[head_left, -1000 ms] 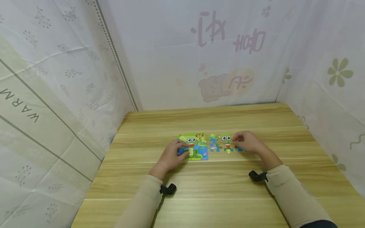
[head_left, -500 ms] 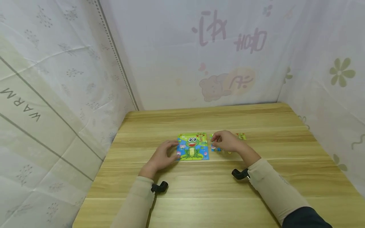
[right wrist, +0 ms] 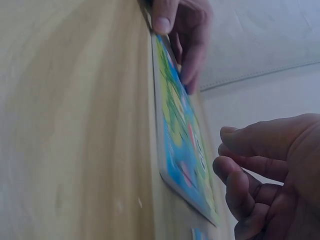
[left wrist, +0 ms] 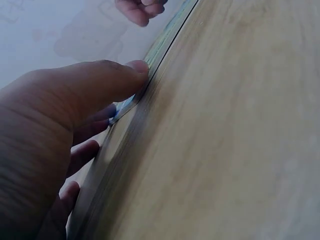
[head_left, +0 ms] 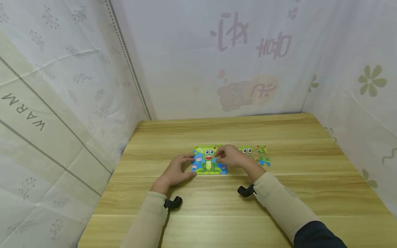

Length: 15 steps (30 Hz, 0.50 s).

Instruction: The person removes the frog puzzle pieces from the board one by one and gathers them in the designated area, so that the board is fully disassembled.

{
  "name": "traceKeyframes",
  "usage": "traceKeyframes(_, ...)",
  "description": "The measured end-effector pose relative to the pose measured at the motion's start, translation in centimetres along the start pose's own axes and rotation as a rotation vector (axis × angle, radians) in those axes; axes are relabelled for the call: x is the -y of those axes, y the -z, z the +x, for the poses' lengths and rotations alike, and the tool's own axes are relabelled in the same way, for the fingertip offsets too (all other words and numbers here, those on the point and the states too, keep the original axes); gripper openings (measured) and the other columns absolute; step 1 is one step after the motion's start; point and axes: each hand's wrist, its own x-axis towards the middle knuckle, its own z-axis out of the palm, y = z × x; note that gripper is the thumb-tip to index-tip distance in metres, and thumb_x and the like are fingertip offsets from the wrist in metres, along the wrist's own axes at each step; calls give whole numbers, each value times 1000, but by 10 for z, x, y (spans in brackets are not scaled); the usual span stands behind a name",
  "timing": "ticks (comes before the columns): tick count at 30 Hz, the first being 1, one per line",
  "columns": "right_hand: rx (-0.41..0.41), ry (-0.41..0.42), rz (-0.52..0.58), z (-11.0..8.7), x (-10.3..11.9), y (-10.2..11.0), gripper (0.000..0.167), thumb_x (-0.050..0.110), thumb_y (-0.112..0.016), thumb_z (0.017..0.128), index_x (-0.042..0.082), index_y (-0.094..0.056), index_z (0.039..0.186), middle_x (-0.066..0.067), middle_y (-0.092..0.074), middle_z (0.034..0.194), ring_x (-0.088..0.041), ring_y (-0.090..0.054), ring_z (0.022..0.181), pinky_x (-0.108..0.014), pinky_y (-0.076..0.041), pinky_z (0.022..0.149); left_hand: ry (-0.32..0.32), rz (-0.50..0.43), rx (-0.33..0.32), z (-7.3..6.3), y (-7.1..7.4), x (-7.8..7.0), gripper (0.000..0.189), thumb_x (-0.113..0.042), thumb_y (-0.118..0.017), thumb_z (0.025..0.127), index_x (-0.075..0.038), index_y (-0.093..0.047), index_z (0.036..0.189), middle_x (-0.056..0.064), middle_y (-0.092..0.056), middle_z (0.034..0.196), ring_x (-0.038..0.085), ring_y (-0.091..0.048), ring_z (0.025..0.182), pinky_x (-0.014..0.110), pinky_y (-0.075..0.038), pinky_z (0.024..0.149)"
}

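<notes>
A square frog puzzle (head_left: 209, 166), a green frog on blue, lies flat on the table. My left hand (head_left: 174, 169) touches its left side, fingers relaxed and thumb (left wrist: 122, 77) at the near-left corner. Above the puzzle's right edge is my right hand (head_left: 232, 156), its fingers loosely curled. The right wrist view shows no piece between its thumb (right wrist: 250, 139) and fingers. To the right lie loose jigsaw pieces: one with frog eyes (head_left: 247, 151), one with a tree (head_left: 262, 149) and a blue-green one (head_left: 264, 162). The right hand hides part of that area.
The wooden table (head_left: 198, 213) extends on all sides of the puzzle. A patterned white curtain (head_left: 186, 69) hangs behind it and along both sides. A black wrist camera (head_left: 246, 191) sits on each sleeve.
My right hand has moved left from the far loose pieces to above the frog puzzle's right edge. The left hand has drawn back from the frog picture to the puzzle's left side.
</notes>
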Motion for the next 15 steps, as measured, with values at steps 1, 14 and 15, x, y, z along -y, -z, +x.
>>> traceKeyframes(1,2,2,-8,2,1,-3,16,16,-72,100,11,-75,114,2,-67,94,-16,-61,74,-33,-54,66,7,-1,0,0,0,0,59,-34,-86,88,-11,-67,139,0,-53,155,27,-43,146,51,-33,122)
traceKeyframes(14,35,24,-64,20,14,-34,27,19,-76,98,8,-73,123,5,-66,89,-13,-60,79,-32,-53,75,-7,8,-12,1,-2,3,59,-36,-87,89,-13,-68,139,-3,-53,154,24,-44,145,51,-34,121)
traceKeyframes(15,39,24,-65,21,14,-36,27,18,-76,98,8,-73,123,4,-65,88,-13,-60,78,-32,-53,74,-8,7,-12,1,-2,3,59,-37,-87,89,-12,-68,139,-3,-53,154,24,-44,145,51,-34,121)
